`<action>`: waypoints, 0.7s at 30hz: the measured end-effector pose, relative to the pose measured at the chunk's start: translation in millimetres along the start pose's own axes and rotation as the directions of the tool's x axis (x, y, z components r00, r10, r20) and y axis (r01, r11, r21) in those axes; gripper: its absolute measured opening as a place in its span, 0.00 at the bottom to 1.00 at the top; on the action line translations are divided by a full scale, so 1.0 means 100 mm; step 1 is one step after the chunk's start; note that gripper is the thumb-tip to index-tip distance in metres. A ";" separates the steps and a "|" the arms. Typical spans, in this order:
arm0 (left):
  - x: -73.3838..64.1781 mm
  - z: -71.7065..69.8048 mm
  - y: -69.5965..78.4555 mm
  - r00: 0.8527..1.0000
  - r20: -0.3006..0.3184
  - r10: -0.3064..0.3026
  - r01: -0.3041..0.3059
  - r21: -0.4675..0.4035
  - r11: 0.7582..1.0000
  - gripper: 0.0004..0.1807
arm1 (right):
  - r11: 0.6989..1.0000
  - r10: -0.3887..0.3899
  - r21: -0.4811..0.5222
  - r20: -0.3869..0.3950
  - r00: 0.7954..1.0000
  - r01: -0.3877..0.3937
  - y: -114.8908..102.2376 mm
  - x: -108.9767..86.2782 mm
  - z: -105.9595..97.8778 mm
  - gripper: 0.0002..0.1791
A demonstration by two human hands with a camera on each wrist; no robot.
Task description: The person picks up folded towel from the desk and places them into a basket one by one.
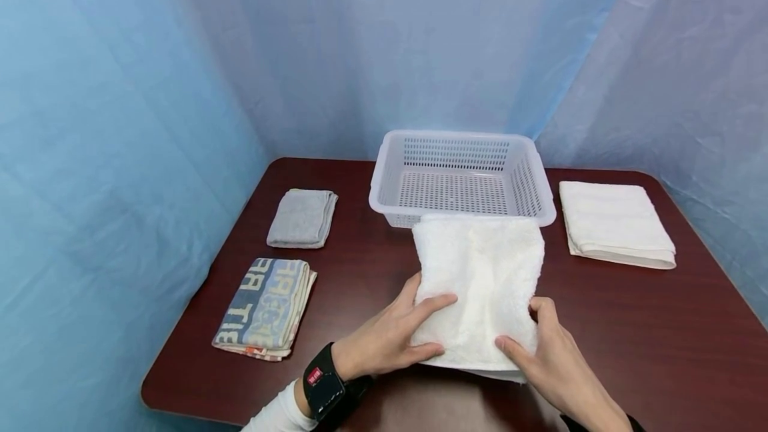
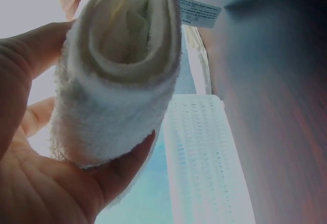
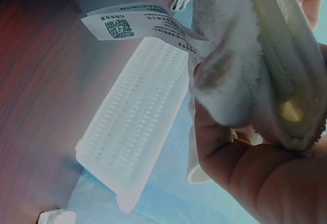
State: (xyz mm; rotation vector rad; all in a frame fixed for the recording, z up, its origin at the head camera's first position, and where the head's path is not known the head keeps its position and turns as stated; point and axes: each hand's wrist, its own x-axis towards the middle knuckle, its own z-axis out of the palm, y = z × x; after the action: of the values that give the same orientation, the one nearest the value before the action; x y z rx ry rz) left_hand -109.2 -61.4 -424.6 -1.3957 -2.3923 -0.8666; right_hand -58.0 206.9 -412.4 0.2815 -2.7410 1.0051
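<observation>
Both hands hold a folded white towel (image 1: 477, 285) up in front of the basket, its far edge overlapping the basket's near rim in the head view. My left hand (image 1: 390, 332) grips its left side, with thumb and a finger over the top face. On the right side, my right hand (image 1: 555, 359) pinches it between the thumb and curled fingers. From the left wrist, the towel (image 2: 117, 111) shows rolled layers at its end. A printed care label (image 3: 127, 27) hangs off it in the right wrist view.
A white perforated plastic basket (image 1: 390, 175) stands at the back of the dark red table (image 1: 354, 252). Left of it lie a folded grey towel (image 1: 301, 219) and a folded blue patterned towel (image 1: 261, 305). Another folded white towel (image 1: 615, 222) lies to the right. Blue curtains (image 1: 360, 52) hang behind.
</observation>
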 end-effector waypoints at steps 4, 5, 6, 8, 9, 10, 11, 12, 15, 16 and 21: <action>0.01 0.00 -0.01 1.000 0.004 -0.003 0.003 0.000 1.000 0.41 | 1.000 0.006 0.000 0.006 1.000 -0.006 0.00 0.01 0.00 0.34; 0.01 0.00 -0.01 1.000 0.003 -0.001 0.001 0.003 1.000 0.41 | 1.000 0.006 0.000 0.005 1.000 -0.006 0.00 0.02 0.00 0.34; 0.01 0.00 -0.02 1.000 0.002 0.002 -0.002 0.005 1.000 0.41 | 1.000 0.007 -0.001 0.006 1.000 -0.007 0.00 0.02 0.00 0.34; 0.01 0.00 -0.02 1.000 0.000 0.009 -0.009 0.010 1.000 0.41 | 1.000 0.014 -0.003 0.010 1.000 -0.014 0.00 0.03 -0.01 0.34; 0.02 0.00 -0.02 1.000 -0.001 0.011 -0.011 0.011 1.000 0.41 | 1.000 0.020 -0.004 0.015 1.000 -0.020 0.00 0.03 -0.01 0.34; 0.02 0.00 -0.03 1.000 -0.001 0.013 -0.013 0.012 1.000 0.41 | 1.000 0.024 -0.003 0.017 1.000 -0.024 0.00 0.03 -0.01 0.34; 0.02 0.01 -0.03 1.000 0.000 0.014 -0.014 0.012 1.000 0.41 | 1.000 0.027 -0.002 0.022 0.999 -0.027 0.01 0.03 -0.01 0.34; 0.02 0.01 -0.04 1.000 0.001 0.014 -0.014 0.012 1.000 0.41 | 1.000 0.028 0.000 0.024 0.999 -0.028 0.01 0.03 -0.01 0.34; 0.01 0.02 -0.05 1.000 0.004 0.012 -0.012 0.009 1.000 0.41 | 1.000 0.022 0.005 0.022 1.000 -0.022 0.02 0.03 0.00 0.34; 0.01 0.02 -0.05 1.000 0.005 0.013 -0.013 0.010 1.000 0.41 | 1.000 0.018 0.007 0.020 1.000 -0.018 0.03 0.03 0.00 0.33; 0.02 0.03 -0.06 1.000 0.000 0.016 -0.016 0.021 1.000 0.42 | 1.000 0.009 0.010 0.009 1.000 -0.009 0.04 0.04 0.01 0.33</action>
State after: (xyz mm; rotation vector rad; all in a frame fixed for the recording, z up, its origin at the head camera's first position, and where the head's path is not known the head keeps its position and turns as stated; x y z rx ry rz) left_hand -115.2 -60.6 -428.2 -1.4052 -2.3802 -0.8349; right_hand -62.6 208.7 -414.6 0.2757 -2.7482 1.0223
